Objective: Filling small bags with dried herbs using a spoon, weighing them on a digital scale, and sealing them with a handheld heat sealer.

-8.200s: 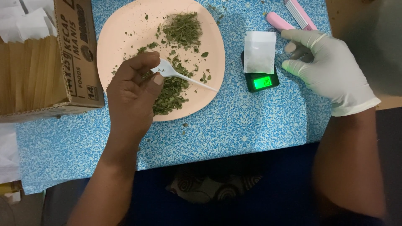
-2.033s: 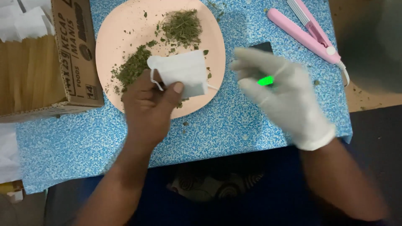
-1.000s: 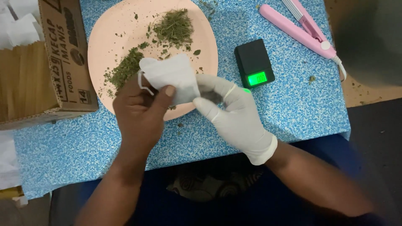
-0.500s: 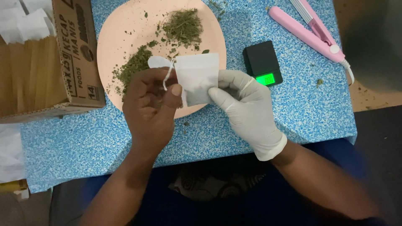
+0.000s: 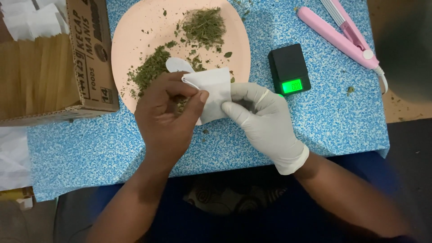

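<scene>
Left hand (image 5: 168,119), bare, pinches the white paper pouch (image 5: 213,92) and a white spoon (image 5: 179,66) over the pink plate (image 5: 135,31); keep the mouth up and over the plate so dried green herb (image 5: 150,69) spills back. Right hand (image 5: 265,121), gloved, grips the pouch's right edge. Around: cardboard box (image 5: 87,58) far left, black scale (image 5: 289,67) and pink sealer (image 5: 342,36) right, all on the blue desk (image 5: 337,121). Scale sits close; mind it.

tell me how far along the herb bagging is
Done: dried herbs lie heaped on the pink plate; the scale is lit.
In hand: left hand and gloved right hand hold the white pouch over the plate.
Left: the pink sealer lies untouched.
</scene>
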